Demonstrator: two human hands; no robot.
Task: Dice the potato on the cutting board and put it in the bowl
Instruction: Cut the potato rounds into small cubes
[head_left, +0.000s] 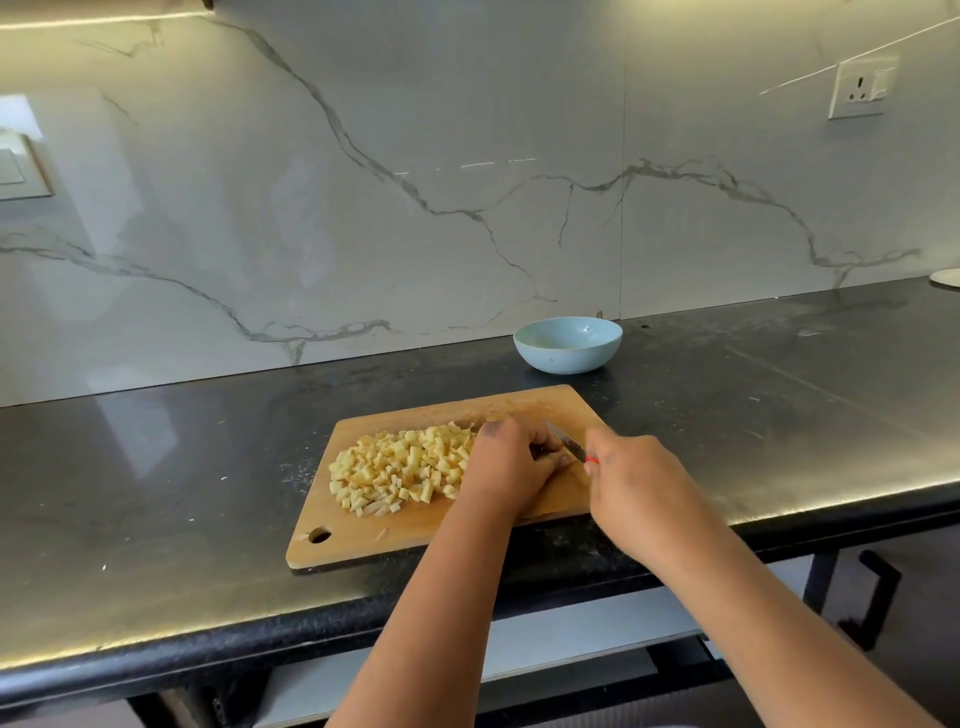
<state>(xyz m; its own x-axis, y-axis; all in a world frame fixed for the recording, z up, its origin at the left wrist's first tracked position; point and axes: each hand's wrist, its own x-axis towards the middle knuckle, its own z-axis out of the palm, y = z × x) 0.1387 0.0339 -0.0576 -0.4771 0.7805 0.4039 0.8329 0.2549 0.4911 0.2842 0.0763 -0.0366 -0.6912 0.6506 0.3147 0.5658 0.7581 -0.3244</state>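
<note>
Head: 2 hands (571, 470), 1 knife (565, 442), 1 board (363, 540), 1 bowl (568, 345).

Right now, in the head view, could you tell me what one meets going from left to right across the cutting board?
Hanging hole → diced potato → left hand → knife → right hand.

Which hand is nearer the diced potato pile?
Left. The left hand rests at the right edge of the diced potato pile; the right hand, gripping the knife, sits farther right.
</note>
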